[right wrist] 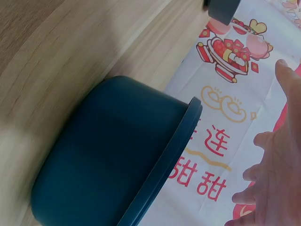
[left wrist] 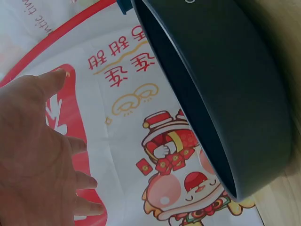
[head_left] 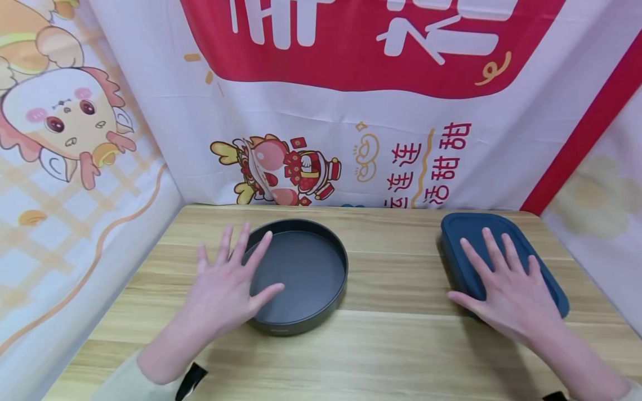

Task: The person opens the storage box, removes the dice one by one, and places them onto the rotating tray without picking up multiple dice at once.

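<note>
Head view shows us our left hand (head_left: 228, 295) above the left edge of a round dark grey pan (head_left: 301, 278), its fingers straight and fanned apart, the thumb reaching over the pan's interior. The pan lies just beneath that hand and to its right, with a broad flat base, a smooth, matte-looking surface and a plain upright wall that ends in a thin rim. From the left wrist we see a gap between palm and rim, and a bit of pale lettering on the curved outer wall.

Our right hand (head_left: 514, 301) is spread as well, hovering over a blue lidded container (head_left: 473, 231). That container sits directly under the hand, a rounded rectangle that looks like plastic, and its flat lid has a raised border. The right wrist view shows us smooth, deep sides with softly rounded corners, and the lid's lip standing out a little, apart from our fingers.

Beneath both hands runs a pale wood-grain counter (head_left: 401, 356). Beyond them hangs a lightly creased white cloth (head_left: 311, 106) printed in red and gold. Behind our left hand, at the wrist, we see a pale sleeve (head_left: 130, 381) and a black strap (head_left: 190, 381).
</note>
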Demonstrator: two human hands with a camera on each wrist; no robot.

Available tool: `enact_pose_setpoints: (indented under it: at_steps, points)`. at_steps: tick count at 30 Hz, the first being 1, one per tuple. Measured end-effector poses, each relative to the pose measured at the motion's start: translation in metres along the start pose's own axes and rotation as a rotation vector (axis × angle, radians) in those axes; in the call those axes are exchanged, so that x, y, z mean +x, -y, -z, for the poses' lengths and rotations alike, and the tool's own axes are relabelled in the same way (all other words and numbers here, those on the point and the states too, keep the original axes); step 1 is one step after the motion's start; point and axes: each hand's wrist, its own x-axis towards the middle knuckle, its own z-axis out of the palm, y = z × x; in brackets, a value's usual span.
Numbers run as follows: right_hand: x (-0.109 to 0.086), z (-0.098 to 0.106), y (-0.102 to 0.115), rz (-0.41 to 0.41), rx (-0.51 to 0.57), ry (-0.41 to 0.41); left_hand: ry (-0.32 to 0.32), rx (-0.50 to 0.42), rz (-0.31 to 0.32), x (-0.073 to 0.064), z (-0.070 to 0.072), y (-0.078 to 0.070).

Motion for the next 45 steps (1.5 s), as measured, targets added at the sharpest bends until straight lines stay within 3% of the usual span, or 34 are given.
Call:
enact_pose_setpoints:
  at_steps: [15,26,34,45]
  points:
    - [0.0,-0.006,-0.021,-0.024,0.006,0.006,0.024,-0.021,-0.087,0.036,-0.007,-0.038]
    - [-0.001,-0.013,-0.037,-0.049,0.011,-0.015,0.001,-0.049,-0.164,0.059,-0.012,-0.067]
    - [-0.005,-0.022,-0.057,-0.103,0.013,-0.013,-0.001,-0.053,-0.219,0.072,-0.015,-0.095]
    - [-0.013,-0.035,-0.089,-0.197,0.021,0.008,0.089,-0.169,-0.213,0.084,-0.026,-0.148]
